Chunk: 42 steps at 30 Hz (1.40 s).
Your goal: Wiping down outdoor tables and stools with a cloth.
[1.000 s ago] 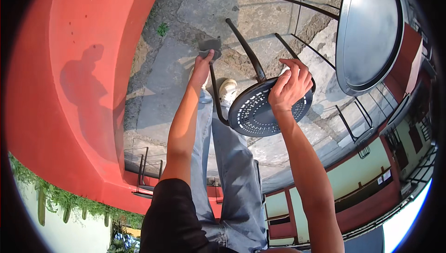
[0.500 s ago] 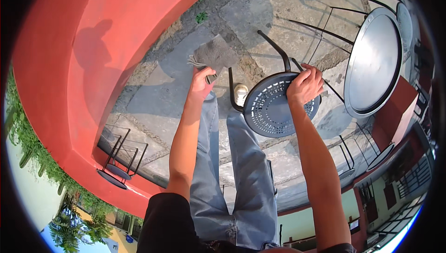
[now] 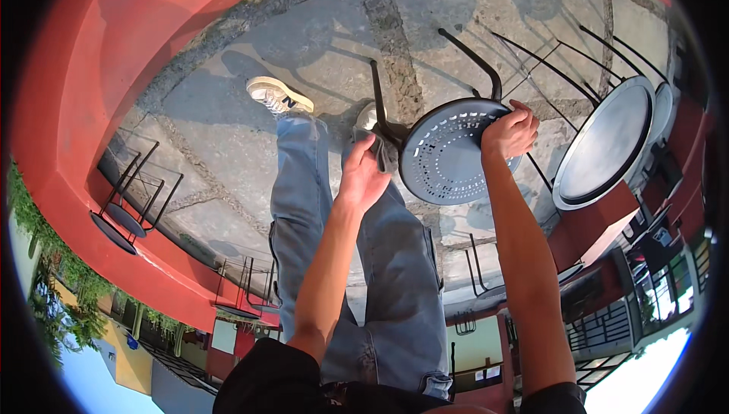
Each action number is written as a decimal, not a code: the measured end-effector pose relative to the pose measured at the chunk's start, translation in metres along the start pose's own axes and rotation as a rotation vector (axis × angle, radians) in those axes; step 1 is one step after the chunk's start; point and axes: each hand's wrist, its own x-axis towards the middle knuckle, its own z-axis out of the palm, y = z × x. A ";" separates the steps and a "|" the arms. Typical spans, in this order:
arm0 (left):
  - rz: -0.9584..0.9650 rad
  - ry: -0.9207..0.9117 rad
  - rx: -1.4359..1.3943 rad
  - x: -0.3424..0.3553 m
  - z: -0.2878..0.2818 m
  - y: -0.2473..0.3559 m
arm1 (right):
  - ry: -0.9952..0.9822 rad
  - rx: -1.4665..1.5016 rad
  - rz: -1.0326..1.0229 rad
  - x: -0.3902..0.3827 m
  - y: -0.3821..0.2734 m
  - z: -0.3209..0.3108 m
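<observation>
A dark metal chair (image 3: pixel 440 159) with a round perforated seat is tipped over, its tubular legs pointing away toward the top. My right hand (image 3: pixel 507 131) grips the right rim of that seat. Left of the seat, my left hand (image 3: pixel 363 172) holds a grey cloth (image 3: pixel 386 154) at the bend of a black leg, partly hiding it; whether it presses on the tube is hard to tell. My two sneakers (image 3: pixel 277 96) rest on the cracked concrete, the right one mostly hidden.
Round metal tables (image 3: pixel 600 140) with thin legs stand to the right. A red wall (image 3: pixel 91 133) curves along the left, with dark chairs (image 3: pixel 125 220) beside it and plants behind. More furniture and red-trimmed walls show at the lower right.
My left hand has moved right and down with the cloth, toward the seat's left edge. The view has swung, and my left foot now shows further left. My right hand stays on the rim.
</observation>
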 end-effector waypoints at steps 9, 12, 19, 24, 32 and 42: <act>0.002 -0.081 0.087 0.042 -0.045 -0.005 | -0.058 0.023 0.011 -0.005 -0.008 -0.002; 0.073 0.380 0.187 0.076 -0.008 -0.021 | -0.048 0.006 0.016 0.002 -0.001 -0.005; -0.014 0.622 0.532 0.123 -0.017 -0.020 | -0.002 -0.022 0.010 0.007 0.011 0.002; -0.215 0.607 1.025 0.182 -0.069 0.011 | -0.019 0.004 -0.036 0.003 0.009 -0.002; -0.224 0.595 1.848 0.287 -0.111 0.041 | 0.016 0.056 -0.091 0.001 0.013 -0.002; -0.394 0.301 1.591 0.402 -0.165 0.116 | 0.011 0.290 -0.185 0.000 0.006 0.005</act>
